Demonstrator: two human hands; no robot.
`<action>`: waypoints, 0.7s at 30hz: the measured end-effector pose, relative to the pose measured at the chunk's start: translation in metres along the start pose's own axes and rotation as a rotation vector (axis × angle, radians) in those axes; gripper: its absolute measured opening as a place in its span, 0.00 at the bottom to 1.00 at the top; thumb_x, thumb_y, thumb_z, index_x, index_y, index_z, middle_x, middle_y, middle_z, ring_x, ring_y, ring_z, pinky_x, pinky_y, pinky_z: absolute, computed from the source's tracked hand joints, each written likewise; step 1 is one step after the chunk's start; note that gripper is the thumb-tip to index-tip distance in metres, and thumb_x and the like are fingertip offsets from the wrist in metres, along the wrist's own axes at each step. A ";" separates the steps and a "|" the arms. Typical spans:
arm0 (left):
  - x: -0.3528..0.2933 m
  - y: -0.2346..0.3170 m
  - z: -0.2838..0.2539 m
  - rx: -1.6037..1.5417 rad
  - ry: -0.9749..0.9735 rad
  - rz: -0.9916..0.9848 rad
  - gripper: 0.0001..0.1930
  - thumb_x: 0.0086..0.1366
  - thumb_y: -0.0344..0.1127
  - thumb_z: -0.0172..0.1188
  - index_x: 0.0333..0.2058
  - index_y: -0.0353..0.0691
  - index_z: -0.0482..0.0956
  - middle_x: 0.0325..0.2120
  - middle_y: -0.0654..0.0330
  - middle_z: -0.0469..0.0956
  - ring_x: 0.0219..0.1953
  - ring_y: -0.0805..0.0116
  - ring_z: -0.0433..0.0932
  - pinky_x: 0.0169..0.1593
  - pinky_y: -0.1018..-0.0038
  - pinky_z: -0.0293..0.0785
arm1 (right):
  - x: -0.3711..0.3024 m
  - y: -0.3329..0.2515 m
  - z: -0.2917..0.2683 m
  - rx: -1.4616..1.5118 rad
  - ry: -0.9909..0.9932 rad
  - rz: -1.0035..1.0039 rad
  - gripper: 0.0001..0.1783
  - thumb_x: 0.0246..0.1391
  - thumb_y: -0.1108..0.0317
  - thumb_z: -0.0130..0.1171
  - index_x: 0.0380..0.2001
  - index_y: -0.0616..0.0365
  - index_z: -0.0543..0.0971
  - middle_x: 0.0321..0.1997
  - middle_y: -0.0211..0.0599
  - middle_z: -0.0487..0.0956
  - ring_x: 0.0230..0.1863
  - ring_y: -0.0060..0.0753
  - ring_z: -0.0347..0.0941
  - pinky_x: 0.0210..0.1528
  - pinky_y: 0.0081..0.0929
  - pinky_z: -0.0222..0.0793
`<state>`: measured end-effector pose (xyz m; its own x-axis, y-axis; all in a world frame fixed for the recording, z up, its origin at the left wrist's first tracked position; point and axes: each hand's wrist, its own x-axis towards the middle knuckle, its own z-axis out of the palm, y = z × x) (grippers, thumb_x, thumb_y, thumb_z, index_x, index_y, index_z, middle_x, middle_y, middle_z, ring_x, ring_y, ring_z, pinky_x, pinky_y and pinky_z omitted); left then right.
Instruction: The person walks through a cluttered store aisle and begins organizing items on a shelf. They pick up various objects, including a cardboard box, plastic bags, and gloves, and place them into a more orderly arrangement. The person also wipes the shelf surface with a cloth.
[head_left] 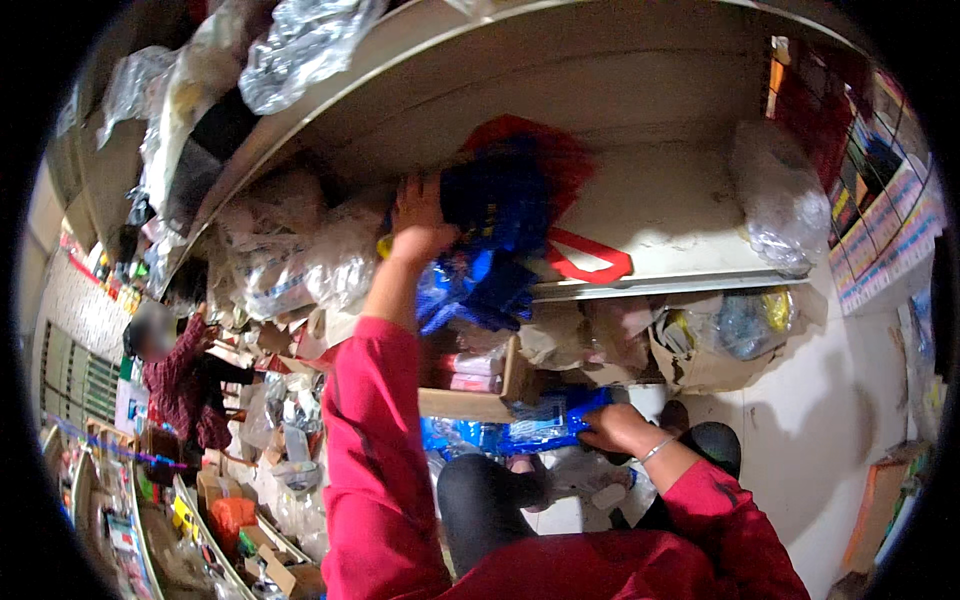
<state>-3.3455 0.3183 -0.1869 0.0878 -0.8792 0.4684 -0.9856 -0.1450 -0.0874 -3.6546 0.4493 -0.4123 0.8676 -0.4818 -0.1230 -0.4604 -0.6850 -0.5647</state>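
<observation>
My left hand (420, 222) reaches onto the shelf with its fingers stretched out, touching the left side of a pile of dark blue plastic bags (490, 215). The pile's lower end hangs over the shelf's front edge. Behind it lies a red bag (540, 150), whose red strap handle (600, 262) loops out to the right. Lower down, my right hand (622, 430) is closed on the right end of a flat, shiny blue plastic package (553, 420). That package sits just in front of an open cardboard box (470, 402) with pink-and-white packs inside.
Clear plastic bundles (300, 245) crowd the shelf's left part; another clear plastic bag (780, 200) stands at its right end. Below the shelf is a torn carton (725, 340) with wrapped goods. A wire rack (870, 160) is at right. Another person (185, 375) stands far left.
</observation>
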 end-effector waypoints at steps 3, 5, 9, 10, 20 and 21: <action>0.024 -0.030 0.018 -0.202 -0.323 0.064 0.49 0.33 0.34 0.65 0.58 0.44 0.51 0.53 0.49 0.61 0.57 0.52 0.58 0.58 0.67 0.57 | 0.004 -0.001 0.000 0.053 -0.003 -0.043 0.17 0.48 0.53 0.49 0.30 0.57 0.74 0.31 0.47 0.76 0.33 0.51 0.72 0.35 0.43 0.67; 0.031 -0.020 0.013 -0.334 -0.381 0.131 0.47 0.32 0.33 0.65 0.57 0.42 0.55 0.53 0.47 0.61 0.56 0.54 0.60 0.58 0.67 0.56 | 0.001 0.001 -0.008 0.087 0.031 -0.032 0.17 0.48 0.54 0.48 0.31 0.57 0.73 0.32 0.48 0.75 0.34 0.51 0.72 0.35 0.43 0.67; 0.016 -0.040 0.017 -0.592 -0.414 0.032 0.44 0.33 0.34 0.66 0.54 0.40 0.60 0.51 0.47 0.63 0.55 0.56 0.61 0.57 0.69 0.56 | 0.005 -0.006 -0.012 0.104 0.025 -0.011 0.17 0.45 0.53 0.51 0.28 0.57 0.74 0.26 0.47 0.75 0.31 0.50 0.72 0.32 0.41 0.67; 0.013 -0.041 0.012 -0.600 -0.322 0.093 0.43 0.34 0.36 0.66 0.54 0.40 0.61 0.50 0.47 0.65 0.54 0.56 0.62 0.57 0.69 0.56 | 0.006 0.009 0.004 0.120 0.011 0.031 0.17 0.44 0.54 0.52 0.28 0.57 0.74 0.26 0.47 0.75 0.30 0.51 0.72 0.32 0.41 0.67; -0.219 -0.047 -0.062 -0.611 0.172 -0.329 0.15 0.57 0.40 0.56 0.20 0.33 0.78 0.10 0.66 0.69 0.16 0.81 0.65 0.22 0.83 0.61 | -0.002 0.003 -0.001 0.059 0.096 0.064 0.17 0.41 0.57 0.56 0.30 0.58 0.76 0.29 0.46 0.76 0.33 0.49 0.71 0.35 0.41 0.66; -0.253 -0.049 -0.064 -0.630 0.120 -0.527 0.19 0.61 0.42 0.51 0.19 0.33 0.76 0.09 0.65 0.69 0.14 0.80 0.64 0.20 0.83 0.59 | -0.001 -0.004 -0.007 0.044 0.042 0.094 0.17 0.41 0.57 0.57 0.32 0.57 0.76 0.29 0.45 0.76 0.34 0.48 0.72 0.36 0.40 0.67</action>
<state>-3.3286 0.5767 -0.2449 0.5799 -0.7075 0.4039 -0.7192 -0.2117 0.6618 -3.6548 0.4485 -0.4045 0.8119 -0.5660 -0.1431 -0.5298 -0.6113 -0.5879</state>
